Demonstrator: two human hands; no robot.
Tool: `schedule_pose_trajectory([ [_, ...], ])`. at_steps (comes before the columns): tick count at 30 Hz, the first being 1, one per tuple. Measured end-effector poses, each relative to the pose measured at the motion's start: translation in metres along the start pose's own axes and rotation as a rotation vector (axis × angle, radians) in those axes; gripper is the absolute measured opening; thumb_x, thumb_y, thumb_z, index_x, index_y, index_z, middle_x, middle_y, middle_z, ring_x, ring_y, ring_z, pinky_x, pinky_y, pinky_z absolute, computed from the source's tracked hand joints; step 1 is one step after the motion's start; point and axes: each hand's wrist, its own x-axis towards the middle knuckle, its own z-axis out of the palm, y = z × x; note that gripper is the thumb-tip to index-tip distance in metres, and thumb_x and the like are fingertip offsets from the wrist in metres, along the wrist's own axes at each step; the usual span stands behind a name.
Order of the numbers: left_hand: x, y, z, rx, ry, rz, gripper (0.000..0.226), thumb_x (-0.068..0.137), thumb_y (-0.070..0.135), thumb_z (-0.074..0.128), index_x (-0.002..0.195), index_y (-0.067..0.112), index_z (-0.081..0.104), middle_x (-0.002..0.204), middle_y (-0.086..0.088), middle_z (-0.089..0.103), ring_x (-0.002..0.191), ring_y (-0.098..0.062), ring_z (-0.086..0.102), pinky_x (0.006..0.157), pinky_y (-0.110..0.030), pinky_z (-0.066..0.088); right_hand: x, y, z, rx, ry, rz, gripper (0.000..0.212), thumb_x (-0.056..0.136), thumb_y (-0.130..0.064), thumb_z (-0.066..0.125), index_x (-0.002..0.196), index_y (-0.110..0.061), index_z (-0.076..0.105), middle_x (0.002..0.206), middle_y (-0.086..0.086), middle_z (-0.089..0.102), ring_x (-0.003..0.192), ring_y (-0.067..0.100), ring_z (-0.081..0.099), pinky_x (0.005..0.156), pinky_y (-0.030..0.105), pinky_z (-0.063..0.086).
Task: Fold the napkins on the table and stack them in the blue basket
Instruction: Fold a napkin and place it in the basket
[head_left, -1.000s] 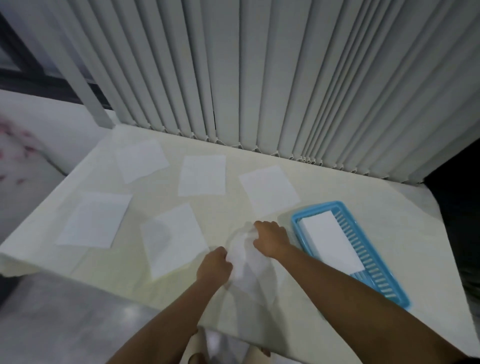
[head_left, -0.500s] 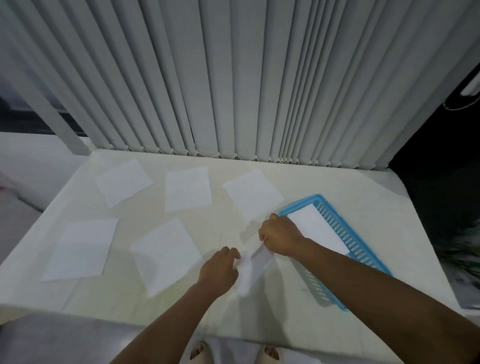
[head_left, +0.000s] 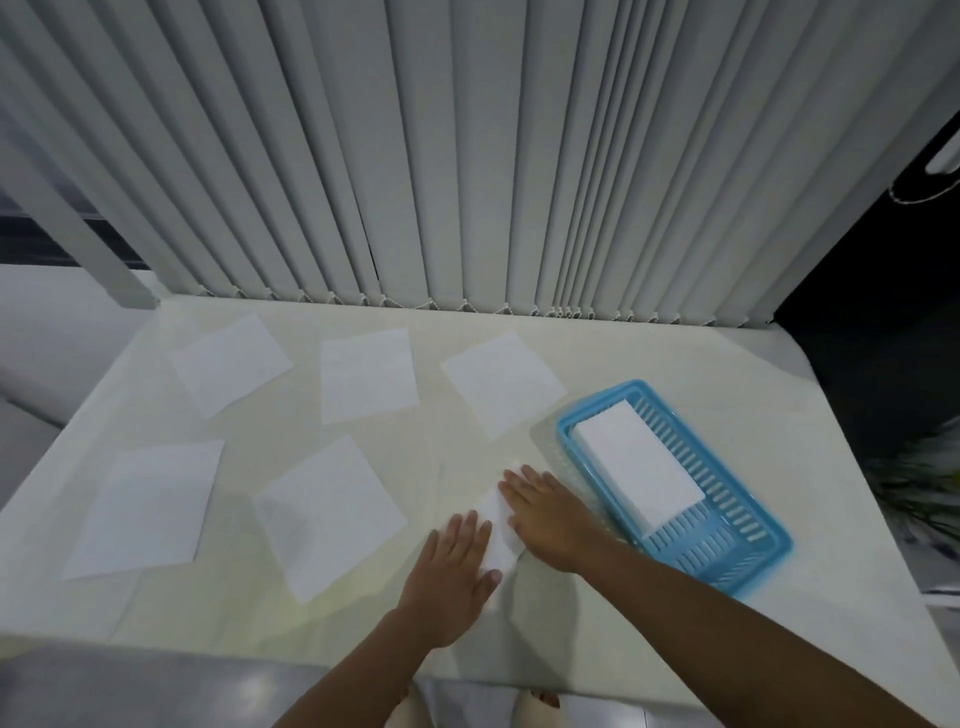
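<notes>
Both flat hands, left (head_left: 453, 574) and right (head_left: 550, 514), press a folded napkin (head_left: 500, 540) just left of the blue basket (head_left: 748, 566), its length parallel to the basket's.

The pale desk (head_left: 675, 364) in front of me carries five open napkins, all lying flat and apart. Three sit along the far side: one at 10 o'clock (head_left: 231, 362), one at 11 o'clock (head_left: 368, 374) and one at 12 o'clock (head_left: 503, 383). Two lie nearer, at 8 o'clock (head_left: 148, 508) and 7 o'clock (head_left: 328, 514). A folded napkin (head_left: 500, 535) lies at 6 o'clock, with the blue basket (head_left: 763, 566) just beside it at 3 o'clock.
</notes>
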Motion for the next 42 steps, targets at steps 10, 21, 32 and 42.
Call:
schedule_pose_trajectory([
  [10,0.011,0.015,-0.006,-0.121,0.085,-0.153,0.066,0.092,0.056,0.006,0.147,0.027,0.027,0.16,0.003,0.019,0.146,-0.019,0.021,0.12,-0.038,0.018,0.002,0.014,0.01,0.085,0.003,0.171,0.06,0.102,-0.041,0.016,0.153,-0.016,-0.003,0.162,0.001,-0.008,0.149,0.024,-0.008,0.119,0.041,-0.003],
  [21,0.07,0.012,-0.038,-0.51,-0.003,-0.42,0.051,0.086,0.028,0.061,0.132,0.021,0.039,0.123,-0.007,0.06,0.111,-0.03,0.06,0.09,-0.038,0.05,-0.055,0.009,0.014,0.183,0.045,0.256,0.059,0.099,-0.025,0.031,0.153,-0.016,0.009,0.162,0.003,0.006,0.147,0.022,0.016,0.119,0.04,0.013],
  [32,0.05,0.009,-0.035,-0.198,0.057,-0.192,0.022,0.093,0.02,0.047,0.112,0.015,0.055,0.119,-0.006,0.057,0.111,-0.024,0.058,0.089,-0.034,0.048,-0.076,-0.038,0.029,0.353,0.188,0.509,0.049,0.096,-0.025,0.039,0.144,-0.019,0.034,0.149,0.0,0.038,0.13,0.021,0.041,0.105,0.035,0.036],
  [42,0.053,0.015,-0.037,-0.755,-0.125,-0.359,0.051,0.077,0.022,0.069,0.119,-0.004,0.053,0.117,-0.016,0.063,0.106,-0.034,0.062,0.088,-0.033,0.051,-0.072,-0.079,0.043,0.436,0.183,0.684,0.047,0.096,-0.021,0.031,0.144,-0.021,0.034,0.154,0.002,0.029,0.132,0.025,0.036,0.109,0.04,0.032],
])
